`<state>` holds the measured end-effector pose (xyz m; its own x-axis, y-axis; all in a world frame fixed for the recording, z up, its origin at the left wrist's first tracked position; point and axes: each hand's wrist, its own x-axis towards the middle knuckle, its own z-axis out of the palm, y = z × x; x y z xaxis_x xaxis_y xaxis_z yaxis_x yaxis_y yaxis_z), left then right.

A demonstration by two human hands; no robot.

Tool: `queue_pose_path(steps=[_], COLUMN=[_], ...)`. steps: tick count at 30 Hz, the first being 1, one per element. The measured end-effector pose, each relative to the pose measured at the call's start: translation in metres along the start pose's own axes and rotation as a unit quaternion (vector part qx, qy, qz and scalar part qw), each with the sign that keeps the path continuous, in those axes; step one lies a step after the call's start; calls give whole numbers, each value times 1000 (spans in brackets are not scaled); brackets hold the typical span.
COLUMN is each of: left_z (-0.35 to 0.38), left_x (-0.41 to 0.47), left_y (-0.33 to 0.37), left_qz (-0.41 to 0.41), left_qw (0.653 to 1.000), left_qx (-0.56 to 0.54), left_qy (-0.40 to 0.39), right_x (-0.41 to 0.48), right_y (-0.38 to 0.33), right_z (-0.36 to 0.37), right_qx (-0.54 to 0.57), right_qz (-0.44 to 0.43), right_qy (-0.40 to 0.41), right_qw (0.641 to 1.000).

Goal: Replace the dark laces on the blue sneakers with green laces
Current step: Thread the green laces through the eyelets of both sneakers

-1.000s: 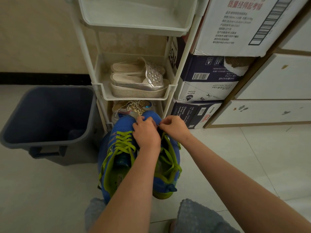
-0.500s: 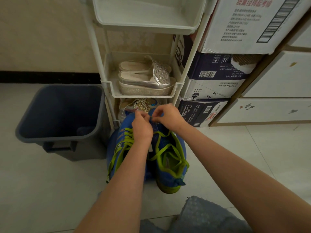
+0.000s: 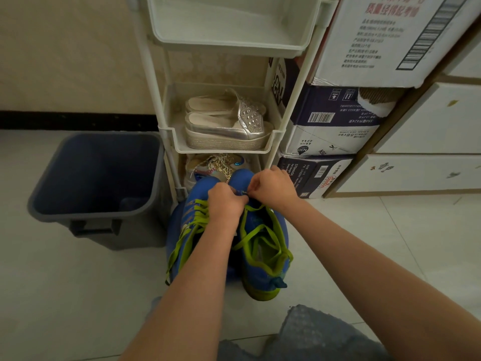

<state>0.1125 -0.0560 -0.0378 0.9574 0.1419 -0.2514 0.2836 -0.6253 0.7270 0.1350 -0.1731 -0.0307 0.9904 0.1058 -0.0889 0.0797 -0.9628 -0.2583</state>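
Two blue sneakers stand side by side on the floor, toes toward the rack. The left sneaker (image 3: pixel 188 225) carries green laces (image 3: pixel 197 217) across its eyelets. The right sneaker (image 3: pixel 263 246) has a green lace (image 3: pixel 257 230) lying loose over its opening. My left hand (image 3: pixel 225 203) and my right hand (image 3: pixel 273 187) meet over the toe end of the right sneaker. Both pinch the lace there with curled fingers. The lace between the fingertips is too small to make out clearly.
A grey bin (image 3: pixel 96 188) stands on the floor to the left. A white shelf rack (image 3: pixel 226 145) with silver shoes (image 3: pixel 226 126) stands right behind the sneakers. Stacked cartons (image 3: pixel 335 126) and white drawers (image 3: pixel 416 173) are on the right. My knee (image 3: pixel 325 334) is at the bottom.
My hands have drifted slightly toward the sneaker's toe and stay pinched together. The view has shifted a little to the left and nearer.
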Motion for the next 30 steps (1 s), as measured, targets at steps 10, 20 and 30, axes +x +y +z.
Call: queue_pose_path(steps=[10,20,30], left_z=[-5,-4,13], left_x=[1,5,17], left_y=[-5,-9,-13], left_qz=[-2,-3,-79], left_qw=[998,998,974], left_qx=[-63,-47,-184], left_qy=[-4,-35,105], right_x=[-2,-2,2], right_y=[-10,-19,2], right_z=[6,22,-6], right_qx=[30,92,391], right_qz=[0,122,187], right_qy=[27,17,61], right_qw=[999,988,899])
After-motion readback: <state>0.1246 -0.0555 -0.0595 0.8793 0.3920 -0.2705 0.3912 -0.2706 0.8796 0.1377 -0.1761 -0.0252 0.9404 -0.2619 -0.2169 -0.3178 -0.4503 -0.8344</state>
